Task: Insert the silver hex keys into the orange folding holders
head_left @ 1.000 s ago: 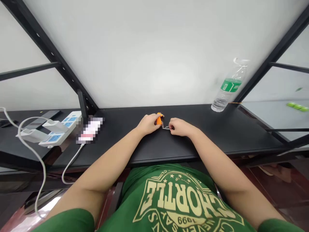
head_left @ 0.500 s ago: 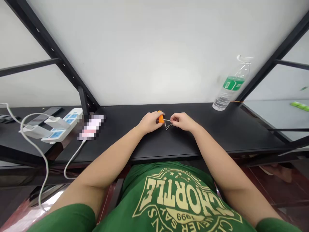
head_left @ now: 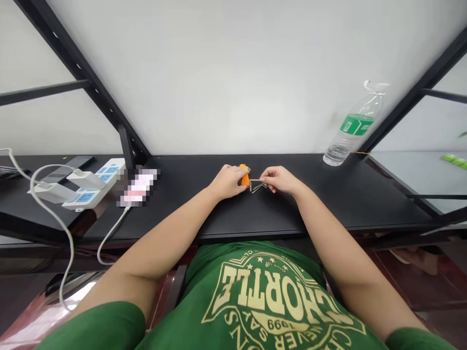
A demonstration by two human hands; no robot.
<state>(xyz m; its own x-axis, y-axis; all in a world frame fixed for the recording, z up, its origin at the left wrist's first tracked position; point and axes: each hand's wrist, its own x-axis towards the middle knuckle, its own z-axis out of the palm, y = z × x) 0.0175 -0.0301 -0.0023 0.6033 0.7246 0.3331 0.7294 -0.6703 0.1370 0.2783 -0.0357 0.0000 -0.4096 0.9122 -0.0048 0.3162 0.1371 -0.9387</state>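
Observation:
Both my hands rest on the black table [head_left: 328,204] near its back edge. My left hand [head_left: 229,181] is closed around a small orange holder [head_left: 244,178]. My right hand [head_left: 279,179] pinches a thin metal rod [head_left: 257,180] whose other end meets the orange holder. Two or three more thin metal rods [head_left: 257,187] lie or hang just below it, between the hands. The fingertips of both hands are partly hidden.
A clear water bottle [head_left: 352,129] with a green label stands at the back right. A white and blue power strip [head_left: 91,187] with plugged adapters and white cables lies at the left, beside a blurred flat object [head_left: 139,187]. Black frame struts rise on both sides.
My right hand has lifted slightly and moved right, drawing a thin metal rod out from the orange holder. The left hand has kept its grip. The view has shifted a little.

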